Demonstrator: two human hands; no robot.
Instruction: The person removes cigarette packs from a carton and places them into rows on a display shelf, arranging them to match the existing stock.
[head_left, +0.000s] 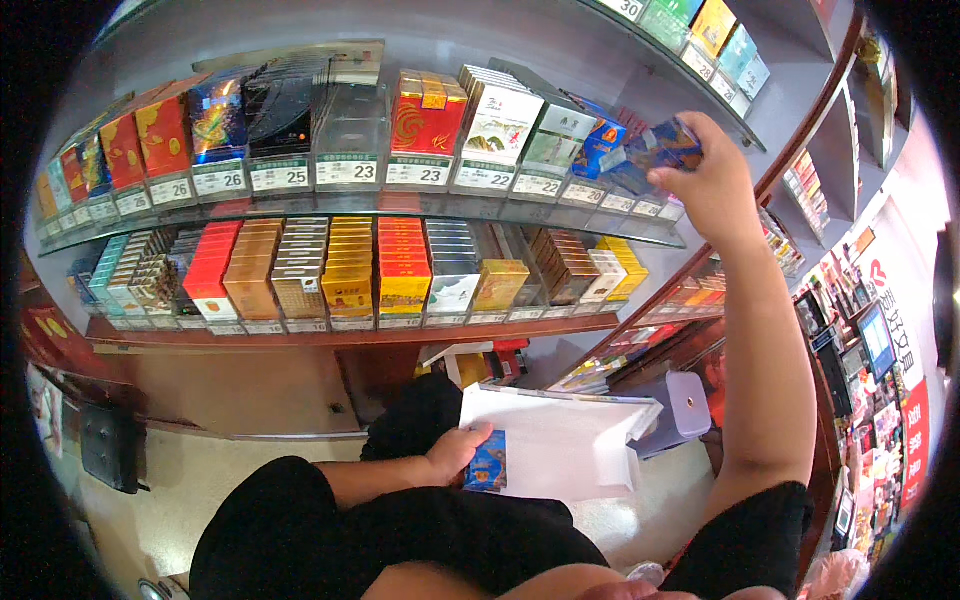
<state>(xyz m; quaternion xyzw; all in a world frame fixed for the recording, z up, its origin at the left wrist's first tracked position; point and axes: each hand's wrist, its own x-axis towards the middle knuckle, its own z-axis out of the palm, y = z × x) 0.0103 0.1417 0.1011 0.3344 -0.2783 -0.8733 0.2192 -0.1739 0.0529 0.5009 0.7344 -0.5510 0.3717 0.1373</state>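
Note:
My right hand is raised to the right end of the upper glass shelf. Between its thumb and fingers is a dark blue cigarette pack, partly blurred. Just left of it stands a bright blue pack in a clear plastic rack slot with a price tag. Low in front of my body, my left hand grips the left side of an opened white cardboard carton. Blue packs lie by its thumb at that end of the carton. The fingers under the carton are hidden.
Packs fill much of the upper glass shelf and the lower wooden shelf. A higher glass shelf juts in at top right. Below stand a lilac plastic bin and a black padded seat. A wooden cabinet post rises at right.

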